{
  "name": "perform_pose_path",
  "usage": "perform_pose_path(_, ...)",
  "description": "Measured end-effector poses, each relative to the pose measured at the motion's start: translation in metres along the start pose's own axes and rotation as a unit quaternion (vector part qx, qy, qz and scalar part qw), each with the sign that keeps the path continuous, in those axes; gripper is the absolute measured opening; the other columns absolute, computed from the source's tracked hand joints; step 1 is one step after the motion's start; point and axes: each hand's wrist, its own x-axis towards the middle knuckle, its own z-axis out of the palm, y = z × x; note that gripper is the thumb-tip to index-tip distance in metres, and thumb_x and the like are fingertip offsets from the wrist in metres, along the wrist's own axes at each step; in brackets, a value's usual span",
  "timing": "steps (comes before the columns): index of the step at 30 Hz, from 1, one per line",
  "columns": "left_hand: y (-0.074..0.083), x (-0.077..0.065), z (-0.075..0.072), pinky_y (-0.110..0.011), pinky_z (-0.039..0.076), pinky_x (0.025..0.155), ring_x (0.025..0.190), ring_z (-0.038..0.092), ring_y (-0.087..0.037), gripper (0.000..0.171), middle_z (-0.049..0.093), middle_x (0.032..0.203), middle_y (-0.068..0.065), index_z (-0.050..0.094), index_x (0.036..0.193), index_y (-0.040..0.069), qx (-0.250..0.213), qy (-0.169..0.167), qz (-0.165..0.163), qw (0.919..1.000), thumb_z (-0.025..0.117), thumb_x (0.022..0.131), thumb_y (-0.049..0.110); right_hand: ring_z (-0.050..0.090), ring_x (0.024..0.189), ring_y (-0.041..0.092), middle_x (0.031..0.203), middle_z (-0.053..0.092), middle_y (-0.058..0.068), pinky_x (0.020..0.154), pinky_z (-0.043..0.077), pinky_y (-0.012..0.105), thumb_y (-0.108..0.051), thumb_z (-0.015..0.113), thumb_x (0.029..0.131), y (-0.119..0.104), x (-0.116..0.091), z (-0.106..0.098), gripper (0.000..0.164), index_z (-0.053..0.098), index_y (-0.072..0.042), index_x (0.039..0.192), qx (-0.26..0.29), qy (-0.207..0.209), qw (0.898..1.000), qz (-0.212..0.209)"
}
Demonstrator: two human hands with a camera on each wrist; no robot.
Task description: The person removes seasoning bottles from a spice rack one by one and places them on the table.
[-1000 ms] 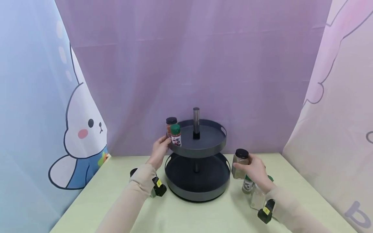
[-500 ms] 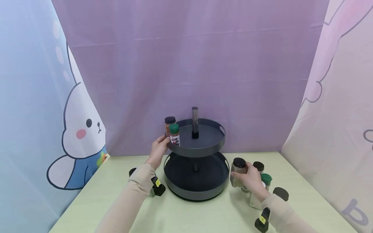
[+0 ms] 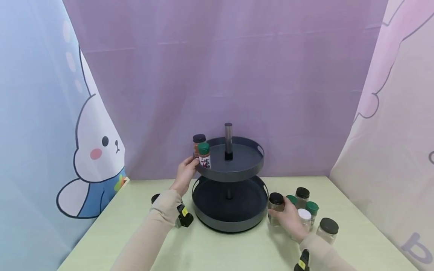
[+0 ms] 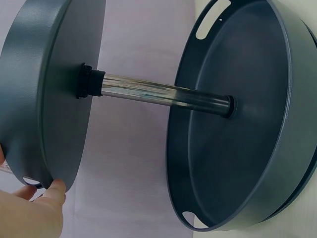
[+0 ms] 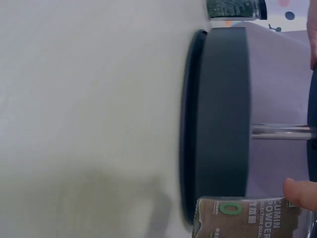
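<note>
A dark grey two-tier rotating rack (image 3: 234, 175) stands on the table. My left hand (image 3: 184, 175) grips the left rim of its upper tray, with fingers at the handle slot in the left wrist view. Just above those fingers, a green-capped seasoning bottle (image 3: 204, 156) and a black-lidded jar (image 3: 199, 142) stand on that tray. My right hand (image 3: 289, 220) holds a clear cumin powder jar (image 5: 247, 218) with a black lid, fingers and thumb on its sides. The jar is upright, low over the table, right beside the lower tray (image 3: 230, 226).
Right of my right hand stand several jars: a white-lidded one (image 3: 305, 215), a green-capped one (image 3: 312, 207), and black-lidded ones (image 3: 329, 226). Another black-lidded jar (image 3: 155, 198) is partly hidden behind my left sleeve. A purple curtain (image 3: 230, 75) hangs behind the rack.
My right hand has lowered the cumin powder jar and shifted slightly left, uncovering more of the jars behind it. My left hand keeps its place on the upper tray.
</note>
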Motion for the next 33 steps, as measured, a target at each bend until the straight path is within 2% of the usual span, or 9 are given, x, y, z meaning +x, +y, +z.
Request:
perform_pose_path(4, -0.001, 0.0, 0.0, -0.043, 0.031, 0.111, 0.129, 0.035, -0.029, 0.053, 0.037, 0.143, -0.022, 0.032, 0.139, -0.005, 0.0, 0.001, 0.001, 1.0, 0.047, 0.096, 0.021, 0.037, 0.119, 0.052, 0.128, 0.041, 0.043, 0.1, 0.035, 0.064, -0.024, 0.067, 0.082, 0.009, 0.0, 0.005, 0.08, 0.024, 0.019, 0.134, -0.012, -0.009, 1.0, 0.012)
perform_pose_path(16, -0.002, 0.002, 0.001, -0.041, 0.031, 0.111, 0.13, 0.035, -0.028, 0.053, 0.037, 0.144, -0.021, 0.032, 0.14, -0.004, -0.012, 0.0, -0.005, 0.9999, 0.047, 0.096, 0.021, 0.037, 0.119, 0.052, 0.131, 0.04, 0.041, 0.099, 0.034, 0.065, -0.025, 0.069, 0.08, 0.022, -0.001, 0.016, 0.08, 0.027, 0.015, 0.134, -0.007, -0.011, 0.999, 0.036)
perform_pose_path(23, -0.001, 0.001, 0.0, -0.042, 0.03, 0.111, 0.13, 0.034, -0.029, 0.053, 0.035, 0.145, -0.022, 0.03, 0.14, -0.005, -0.008, 0.004, -0.005, 0.9999, 0.046, 0.096, 0.02, 0.027, 0.123, 0.054, 0.137, 0.026, 0.044, 0.104, 0.026, 0.064, -0.018, 0.071, 0.078, 0.025, -0.002, 0.023, 0.08, 0.026, 0.019, 0.132, 0.017, 0.004, 0.999, 0.031)
perform_pose_path(33, -0.001, 0.002, 0.001, -0.042, 0.031, 0.111, 0.13, 0.034, -0.03, 0.054, 0.035, 0.144, -0.023, 0.031, 0.14, -0.005, -0.005, 0.002, -0.006, 1.0, 0.047, 0.095, 0.02, 0.034, 0.119, 0.054, 0.131, 0.034, 0.045, 0.102, 0.031, 0.064, -0.018, 0.075, 0.073, 0.027, -0.004, 0.022, 0.087, 0.024, 0.019, 0.133, 0.006, 0.005, 1.0, 0.027)
